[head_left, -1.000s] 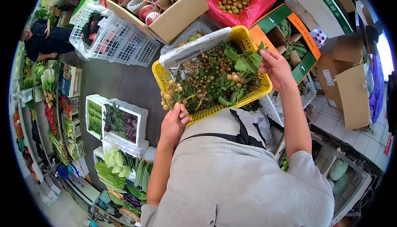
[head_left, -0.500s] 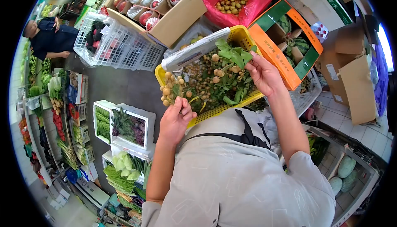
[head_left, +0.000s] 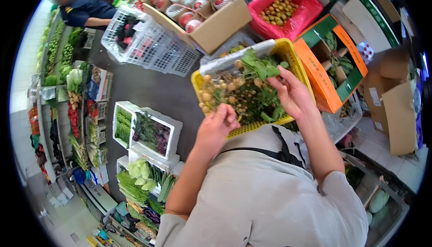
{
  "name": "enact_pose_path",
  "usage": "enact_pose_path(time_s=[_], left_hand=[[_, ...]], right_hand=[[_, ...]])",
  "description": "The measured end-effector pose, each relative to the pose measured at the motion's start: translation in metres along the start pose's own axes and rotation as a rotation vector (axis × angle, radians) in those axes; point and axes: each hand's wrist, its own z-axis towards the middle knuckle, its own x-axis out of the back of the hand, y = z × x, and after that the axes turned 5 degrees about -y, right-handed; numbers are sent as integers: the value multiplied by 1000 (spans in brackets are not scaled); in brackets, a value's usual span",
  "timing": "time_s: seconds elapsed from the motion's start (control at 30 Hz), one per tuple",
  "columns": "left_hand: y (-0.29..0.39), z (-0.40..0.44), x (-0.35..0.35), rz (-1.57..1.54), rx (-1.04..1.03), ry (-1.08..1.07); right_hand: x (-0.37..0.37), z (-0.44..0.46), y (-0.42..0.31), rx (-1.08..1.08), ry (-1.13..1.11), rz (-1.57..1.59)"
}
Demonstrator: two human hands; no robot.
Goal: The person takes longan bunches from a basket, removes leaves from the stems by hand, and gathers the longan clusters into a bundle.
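- Handling stemmed fruit over the yellow basket (head_left: 294, 54), one piece per hand; step in hand looks like holding sprigs up & apart, prob. for sorting or a check, though pics don't settle which.
- L hand (head_left: 217, 124): thumb & fingertips pinched at the lower end of a fruit cluster (head_left: 208, 95), round & tan, over the basket's L side; exact grip pt. partly hidden.
- R hand (head_left: 294, 95): thumb & forefinger closed on the edge of a leafy sprig (head_left: 257, 66), over the basket's R half; other fingers loosely curled.
- Next move, my guess, calls for a light pinch w/ both hands, stems kept clear of the heap below; fruit could drop off if tugged.
- Counts: 2 hands, both busy; 1 yellow basket; 1 cluster at L, 1 sprig at R; loose fruit in basket too many & too overlapped to count.
- Around the basket: 1 whitish sheet (head_left: 225, 62) along its far side; 1 pink liner (head_left: 310, 9) w/ small fruit beyond it; 1 orange-green carton (head_left: 313, 74) just to its R, melons inside, no. unclear; 1 brown box (head_left: 229, 27) beyond, to its L; 2 foam boxes (head_left: 176, 140) w/ leafy greens, apart from it at L; 1 other person (head_left: 85, 12), far L of it.
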Motion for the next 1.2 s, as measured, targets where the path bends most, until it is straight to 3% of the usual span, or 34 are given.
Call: enact_pose_path(time_s=[0.17, 0.27, 0.4, 0.43, 0.57, 0.63, 0.9, 1.1, 1.2], left_hand=[[-12, 16, 8, -32, 41, 71], [-7, 23, -6, -59, 9, 135], [-4, 29, -2, -133, -88, 127], [-3, 29, -1, -123, -95, 117], [-7, 26, 3, -160, -142, 121], [-4, 25, -1, -71, -157, 132], [-9, 22, 0, 95, -189, 138], [-18, 23, 11, 60, -231, 155], [-24, 22, 14, 45, -238, 169]], right_hand=[[-38, 9, 36, 37, -11, -111], [-46, 14, 68, 27, -17, -329], [-46, 13, 91, 267, -84, -798], [-50, 9, 89, 212, -75, -779], [-42, 10, 95, 355, -79, -906], [-38, 14, 95, 244, -36, -907], [-33, 7, 96, 269, 31, -949], [-46, -2, 90, 388, 8, -1231], [-44, -4, 85, 303, -90, -1373]])
